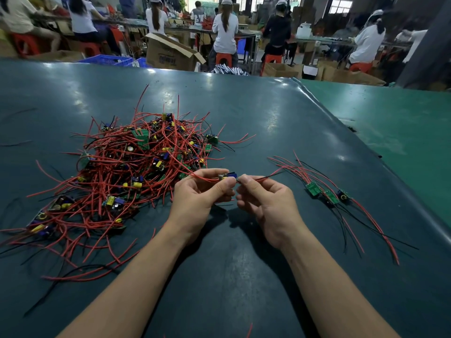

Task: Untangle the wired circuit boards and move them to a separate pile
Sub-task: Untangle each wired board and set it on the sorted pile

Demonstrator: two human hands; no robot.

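A big tangled heap of small circuit boards with red and black wires (pixel 127 167) lies on the dark mat at the left. My left hand (pixel 197 198) pinches one small circuit board (pixel 228 176) just right of the heap, its red wire trailing back into the tangle. My right hand (pixel 266 203) pinches that board's red and black wires right beside the board. A separate pile of three boards (pixel 327 193) with long wires lies to the right of my hands.
The dark green mat (pixel 244 276) covers the table; a lighter green surface (pixel 395 123) adjoins it at the right. Beyond the far edge stand cardboard boxes (pixel 168 53), blue crates and red stools with several seated people.
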